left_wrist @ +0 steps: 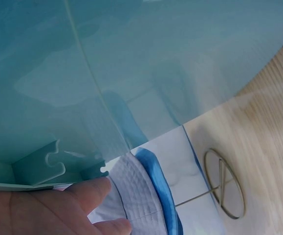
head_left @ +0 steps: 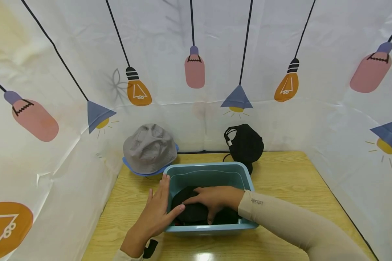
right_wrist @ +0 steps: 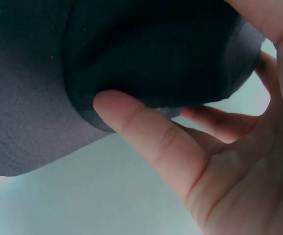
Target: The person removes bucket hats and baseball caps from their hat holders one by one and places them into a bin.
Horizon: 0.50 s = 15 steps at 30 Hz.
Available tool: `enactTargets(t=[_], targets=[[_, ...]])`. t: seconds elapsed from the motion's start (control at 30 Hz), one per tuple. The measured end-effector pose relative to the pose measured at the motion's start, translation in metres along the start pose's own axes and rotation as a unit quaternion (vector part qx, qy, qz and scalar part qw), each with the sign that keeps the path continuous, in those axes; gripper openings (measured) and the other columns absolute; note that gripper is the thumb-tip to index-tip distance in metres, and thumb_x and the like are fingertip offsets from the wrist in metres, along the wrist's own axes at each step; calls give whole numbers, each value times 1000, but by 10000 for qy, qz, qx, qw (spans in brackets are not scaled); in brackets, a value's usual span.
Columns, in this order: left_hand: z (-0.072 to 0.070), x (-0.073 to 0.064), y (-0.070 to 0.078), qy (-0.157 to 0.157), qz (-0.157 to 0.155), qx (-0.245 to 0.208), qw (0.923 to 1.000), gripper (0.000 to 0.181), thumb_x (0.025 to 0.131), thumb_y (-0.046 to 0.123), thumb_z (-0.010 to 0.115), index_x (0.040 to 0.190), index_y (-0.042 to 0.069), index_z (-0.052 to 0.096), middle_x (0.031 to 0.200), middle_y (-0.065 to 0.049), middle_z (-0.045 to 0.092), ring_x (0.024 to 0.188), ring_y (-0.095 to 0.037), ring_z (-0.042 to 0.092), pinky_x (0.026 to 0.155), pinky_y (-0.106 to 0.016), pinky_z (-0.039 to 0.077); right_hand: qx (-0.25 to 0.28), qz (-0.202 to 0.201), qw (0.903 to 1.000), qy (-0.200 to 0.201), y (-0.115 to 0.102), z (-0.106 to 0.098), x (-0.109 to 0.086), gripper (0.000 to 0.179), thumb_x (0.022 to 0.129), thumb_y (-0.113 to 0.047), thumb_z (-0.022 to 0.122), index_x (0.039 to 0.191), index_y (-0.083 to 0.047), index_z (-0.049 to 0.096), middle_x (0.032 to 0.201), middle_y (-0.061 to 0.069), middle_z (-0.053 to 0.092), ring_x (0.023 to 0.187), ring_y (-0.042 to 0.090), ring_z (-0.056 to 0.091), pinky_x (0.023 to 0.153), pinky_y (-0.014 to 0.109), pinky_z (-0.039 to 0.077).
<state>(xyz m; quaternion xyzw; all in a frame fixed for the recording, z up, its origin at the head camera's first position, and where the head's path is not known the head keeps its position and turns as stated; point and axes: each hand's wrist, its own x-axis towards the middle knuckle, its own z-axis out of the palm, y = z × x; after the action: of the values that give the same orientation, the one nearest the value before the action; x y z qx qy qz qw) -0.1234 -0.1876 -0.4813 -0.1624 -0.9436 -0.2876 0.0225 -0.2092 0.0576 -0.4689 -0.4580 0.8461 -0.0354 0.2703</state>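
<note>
Inside the teal plastic bin [head_left: 212, 228], my right hand [head_left: 215, 199] holds a black cap [head_left: 183, 195]. The right wrist view shows the thumb on the crown of this cap [right_wrist: 156, 54], with other fingers of the right hand [right_wrist: 229, 181] around its edge. More dark fabric lies beneath, too covered to identify. My left hand [head_left: 155, 214] touches the bin's left side with fingers extended, holding nothing. Past the fingertips of the left hand [left_wrist: 58, 210] appears a grey bucket hat [left_wrist: 141, 196] with a blue edge under it.
Behind the bin at left sits the grey bucket hat [head_left: 150, 148] over something blue. A second black cap [head_left: 246, 143] is propped at the back right. A wire ring base [left_wrist: 224, 183] rests on the wooden table [head_left: 287, 181]. Printed white sheeting [head_left: 202, 119] surrounds the table.
</note>
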Motion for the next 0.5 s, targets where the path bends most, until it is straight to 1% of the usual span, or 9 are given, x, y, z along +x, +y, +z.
enactTargets(t=[0.23,0.5], targets=[[0,0,0,-32,-28,-31,10000,99,101,54,60,168,15,-2,176,-8,0,161,-33,12,119,-76,6,-250,15,9996,-130,2,1,10,111,69,-40,97,156,-59,30,165,8,36,147,28,44,110,51,49],[0,0,-1,-54,-46,-117,9999,100,101,53,60,168,16,-4,176,-8,-1,161,-32,11,120,-76,5,-291,10,9993,-215,5,6,19,110,69,-38,98,155,-57,32,163,7,40,144,25,47,110,50,49]])
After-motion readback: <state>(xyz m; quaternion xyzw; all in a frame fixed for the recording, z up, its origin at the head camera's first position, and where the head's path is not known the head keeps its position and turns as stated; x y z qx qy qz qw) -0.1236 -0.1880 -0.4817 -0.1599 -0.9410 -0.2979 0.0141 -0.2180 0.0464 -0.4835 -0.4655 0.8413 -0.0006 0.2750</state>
